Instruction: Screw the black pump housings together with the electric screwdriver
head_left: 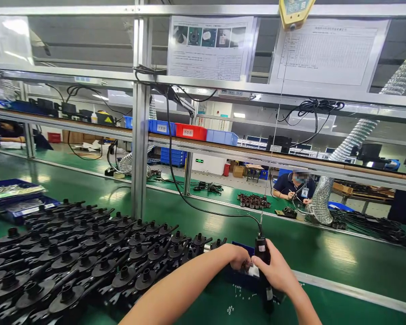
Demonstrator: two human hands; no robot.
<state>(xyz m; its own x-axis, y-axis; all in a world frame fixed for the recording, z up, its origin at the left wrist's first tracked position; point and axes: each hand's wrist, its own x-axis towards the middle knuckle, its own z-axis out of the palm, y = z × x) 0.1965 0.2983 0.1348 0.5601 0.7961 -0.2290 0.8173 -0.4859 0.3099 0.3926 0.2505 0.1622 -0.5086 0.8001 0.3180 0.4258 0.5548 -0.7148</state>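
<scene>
My right hand (278, 271) is wrapped round a black electric screwdriver (261, 247), held upright with its cord leaving the top. Its lower end points down over the green bench. Beside it, my left hand (240, 257) has its fingers bent together at a dark blue parts box (245, 280); what they pinch, if anything, is hidden. Something white and small metal pieces show in the box. Loose small nuts or screws (230, 309) lie on the mat just in front. To the left stand rows of black disc-shaped parts (104, 266) with raised hubs and metal forks.
A yellow balancer (296, 13) hangs overhead, its thin line running down to the screwdriver. A metal post (140, 135) rises behind the black parts. Blue trays (30, 205) sit at left. A red bin (190, 132) stands on the shelf. Across the bench a co-worker (294, 185) sits.
</scene>
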